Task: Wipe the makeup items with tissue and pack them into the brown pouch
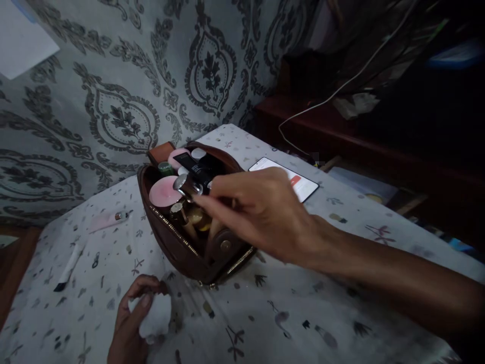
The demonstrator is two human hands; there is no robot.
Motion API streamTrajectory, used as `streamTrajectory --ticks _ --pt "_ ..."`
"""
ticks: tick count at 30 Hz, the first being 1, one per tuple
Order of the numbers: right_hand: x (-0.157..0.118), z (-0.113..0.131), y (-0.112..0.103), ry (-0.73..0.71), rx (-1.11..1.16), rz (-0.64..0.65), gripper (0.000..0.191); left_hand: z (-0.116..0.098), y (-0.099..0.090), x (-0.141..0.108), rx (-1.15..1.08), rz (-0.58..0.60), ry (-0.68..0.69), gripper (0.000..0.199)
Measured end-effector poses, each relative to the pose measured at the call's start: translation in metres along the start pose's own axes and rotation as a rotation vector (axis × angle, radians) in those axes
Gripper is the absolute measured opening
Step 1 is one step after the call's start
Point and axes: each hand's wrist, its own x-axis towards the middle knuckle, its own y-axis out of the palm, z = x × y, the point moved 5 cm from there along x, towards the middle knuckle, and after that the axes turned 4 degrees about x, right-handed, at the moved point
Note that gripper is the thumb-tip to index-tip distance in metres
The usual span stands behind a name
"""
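A brown toiletry bag (162, 237) stands unzipped on the patterned cloth, packed with cosmetics. My right hand (265, 212) reaches over its near side, fingers closed around a small item with a shiny silver cap (185, 185); the rest of that item is hidden. Close by in the bag are a round pink container (163, 192), a black tube (192, 169), a green-capped item (165, 168) and a gold-capped bottle (178, 211). In front of the bag, my left hand (129, 323) pinches a crumpled white wad (157, 314), either tissue or cotton.
Left of the bag lie a pale pink tube (104, 221) and a white brush-like item with a dark end (70, 268). Behind my right hand rests a lit phone (306, 187). A white cable (333, 96) hangs over the dark red furniture (299, 124) at the right.
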Motion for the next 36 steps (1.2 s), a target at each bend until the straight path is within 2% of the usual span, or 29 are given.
streamTrajectory --ticks 4,7,10,13,15,17,20,25,27,30,32,34,36 --pt "-0.014 -0.021 -0.021 0.118 0.011 -0.179 0.041 -0.002 0.001 0.002 0.032 -0.007 -0.005 0.037" --pt "-0.024 -0.023 -0.032 0.067 0.042 -0.297 0.040 0.000 0.001 0.006 0.069 0.019 0.008 0.041" --pt "-0.037 -0.020 -0.029 -0.022 0.074 -0.265 0.041 0.001 -0.001 0.008 0.080 -0.001 0.046 0.040" --pt "-0.058 -0.009 -0.012 -0.229 0.117 -0.168 0.040 0.001 -0.001 0.008 0.091 -0.015 0.081 0.039" --pt "-0.077 0.001 0.003 -0.379 0.169 -0.158 0.038 0.001 -0.001 0.008 0.134 -0.011 0.110 0.038" --pt "-0.094 0.012 0.021 -0.462 0.212 -0.117 0.037 0.000 -0.001 0.008 0.184 0.005 0.148 0.038" --pt "-0.114 0.027 0.048 -0.471 0.245 -0.053 0.039 -0.003 -0.003 0.010 0.252 0.059 0.222 0.033" --pt "-0.130 0.055 0.093 -0.510 0.233 0.225 0.039 -0.016 -0.024 0.023 0.396 0.044 0.369 0.031" --pt "-0.128 0.063 0.109 -0.473 0.278 0.307 0.040 -0.025 -0.037 0.034 0.483 0.016 0.449 0.035" --pt "-0.117 0.072 0.131 -0.330 0.400 0.404 0.036 -0.040 -0.054 0.059 0.742 -0.035 0.550 0.042" --pt "-0.107 0.078 0.146 -0.206 0.501 0.450 0.036 -0.048 -0.064 0.082 0.939 -0.086 0.541 0.040" --pt "-0.099 0.082 0.160 -0.086 0.609 0.476 0.037 -0.056 -0.072 0.105 1.030 -0.132 0.514 0.031" --pt "-0.095 0.083 0.174 0.021 0.721 0.488 0.039 -0.063 -0.077 0.127 1.111 -0.180 0.483 0.034"
